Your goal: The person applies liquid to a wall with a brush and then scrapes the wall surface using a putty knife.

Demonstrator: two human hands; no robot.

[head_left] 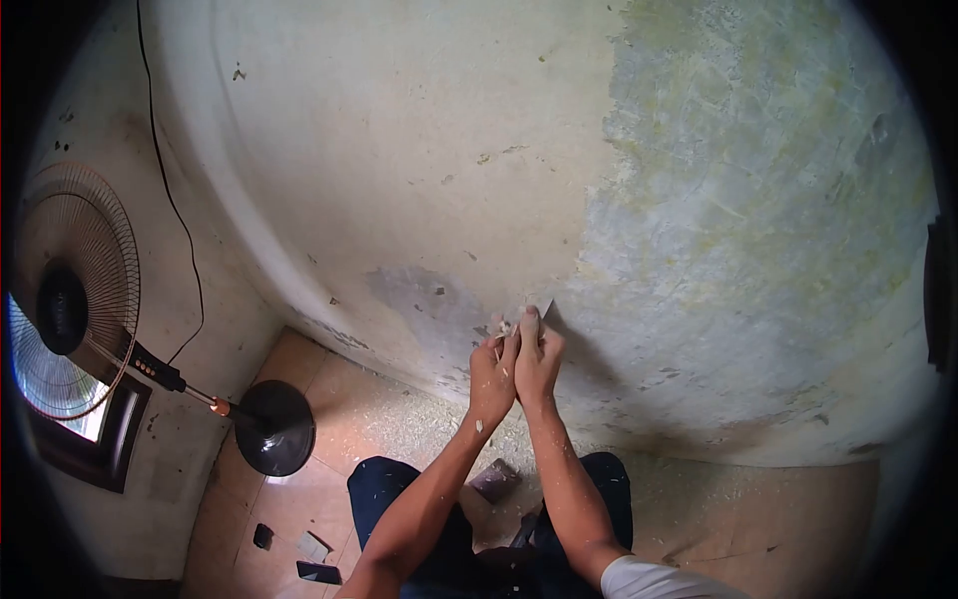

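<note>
Both my hands meet low in front of the wall, close together and with fingers curled. A thin scraper shows its pale blade just beyond my right hand, its thumb pressed along the tool; the handle is hidden in the grip. Touching it from the left is my left hand, closed at the same tool. Pale paint flakes cling around the fingers, and a few more dot my left forearm. A bare grey patch lies to the left of the hands.
Stripped grey-green wall spreads to the upper right. On the left stands a pedestal fan on a round base, with a cable on the wall. Flakes litter the tiled floor; a phone lies at lower left.
</note>
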